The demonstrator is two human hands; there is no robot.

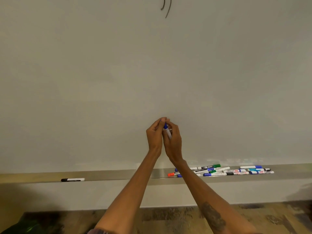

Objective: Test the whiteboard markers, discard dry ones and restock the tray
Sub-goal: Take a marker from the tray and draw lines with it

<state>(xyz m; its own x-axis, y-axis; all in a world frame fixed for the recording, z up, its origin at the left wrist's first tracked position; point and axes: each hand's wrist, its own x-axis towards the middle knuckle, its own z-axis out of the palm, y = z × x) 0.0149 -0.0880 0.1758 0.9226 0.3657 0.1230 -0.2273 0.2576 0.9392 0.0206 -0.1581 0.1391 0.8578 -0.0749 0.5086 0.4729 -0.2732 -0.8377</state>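
A slip looks the likeliest trouble: the white-barrelled marker with the blue cap (167,131) is held at mid-frame, above the long metal tray (118,175), and a hard tug could drop it or smear ink on skin. The right hand (174,141) curls its fingers round the barrel; the left hand (154,134) pinches the blue end (whether the cap is seated, I cannot tell)

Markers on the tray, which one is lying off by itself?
The black marker, alone near the left end of the tray. The other markers lie bunched together on the right side.
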